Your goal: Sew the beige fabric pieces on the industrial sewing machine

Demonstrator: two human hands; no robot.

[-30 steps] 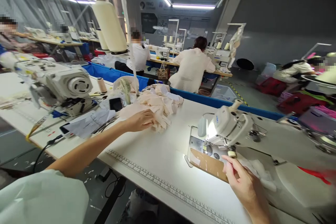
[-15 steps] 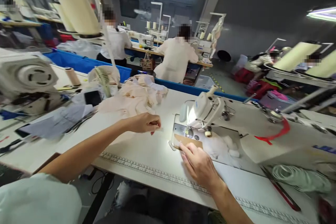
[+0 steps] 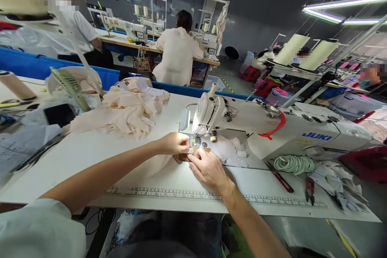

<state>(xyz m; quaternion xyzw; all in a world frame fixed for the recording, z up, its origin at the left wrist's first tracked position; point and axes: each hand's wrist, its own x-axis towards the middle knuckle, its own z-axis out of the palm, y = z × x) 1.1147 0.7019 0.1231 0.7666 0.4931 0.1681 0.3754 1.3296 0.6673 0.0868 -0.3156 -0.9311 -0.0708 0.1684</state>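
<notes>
My left hand (image 3: 174, 143) is pinched on a small pale fabric piece (image 3: 157, 166) just left of the needle of the white JUKI sewing machine (image 3: 272, 129). My right hand (image 3: 208, 169) lies flat on the table, its fingertips meeting the left hand's over a brown card guide (image 3: 182, 157) at the needle plate. A heap of peach fabric pieces (image 3: 127, 109) sits on the white table (image 3: 90, 149) to the left of the machine. White fabric (image 3: 231, 151) is bunched under the machine arm.
Right of my hands lie a red-handled tool (image 3: 279, 177), a coil of pale cord (image 3: 293, 164) and snips (image 3: 310, 189). A printed ruler (image 3: 169, 196) runs along the front edge. A small fan (image 3: 71, 86), a phone (image 3: 59, 115) and a thread cone (image 3: 15, 84) sit left. Other people sew behind.
My left hand left the peach heap and came right to the needle with a pinched piece. My right hand slid left along the card to meet it. The view swung right.
</notes>
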